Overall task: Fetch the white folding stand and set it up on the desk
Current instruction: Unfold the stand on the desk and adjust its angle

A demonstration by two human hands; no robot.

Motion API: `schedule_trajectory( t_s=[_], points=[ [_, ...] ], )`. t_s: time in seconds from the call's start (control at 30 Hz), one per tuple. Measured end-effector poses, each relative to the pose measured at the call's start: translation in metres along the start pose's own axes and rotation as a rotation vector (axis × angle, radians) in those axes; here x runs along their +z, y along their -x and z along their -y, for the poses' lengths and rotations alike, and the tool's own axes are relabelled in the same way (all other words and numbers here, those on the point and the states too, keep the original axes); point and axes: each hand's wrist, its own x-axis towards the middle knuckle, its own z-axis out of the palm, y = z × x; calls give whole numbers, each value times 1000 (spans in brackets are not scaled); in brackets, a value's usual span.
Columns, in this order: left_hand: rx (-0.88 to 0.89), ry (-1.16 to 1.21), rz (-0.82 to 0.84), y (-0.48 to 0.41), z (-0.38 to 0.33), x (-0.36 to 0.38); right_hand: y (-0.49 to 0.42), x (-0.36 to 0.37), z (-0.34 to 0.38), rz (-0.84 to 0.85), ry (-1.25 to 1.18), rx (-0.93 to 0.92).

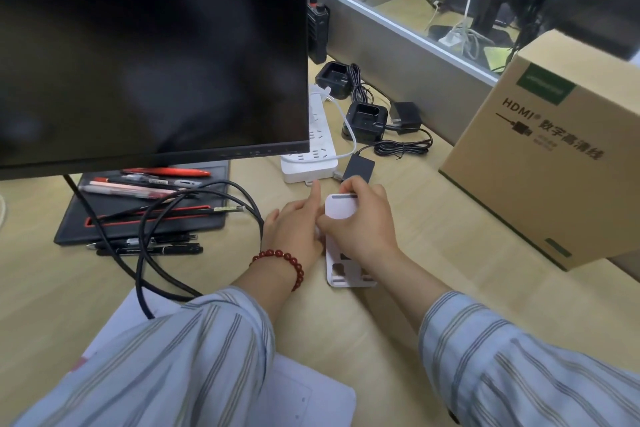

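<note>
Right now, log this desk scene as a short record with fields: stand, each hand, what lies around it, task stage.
stand: white folding stand, base flat on the desk, upper panel raised
left hand: left hand against the stand's left edge, index finger pointing away
right hand: right hand gripping the upper panel
behind: white power strip, two black charging cradles
right: cardboard HDMI cable box
left: black monitor, pens on its base, black cable
stage: stand on desk, being unfolded
</note>
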Motion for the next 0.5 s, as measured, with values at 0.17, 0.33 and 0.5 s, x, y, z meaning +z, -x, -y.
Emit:
schedule_trajectory(
  t_s=[0.17,0.33,0.5],
  points=[
    [-60,19,41,-7,4,4,12,-6,6,-72,-55,-108],
    [-37,-79,3,-5,0,5,12,-16,22,-139,-90,-184],
    [-39,-197,48,-3,-6,1,19,-27,35,-197,-93,-262]
  ],
)
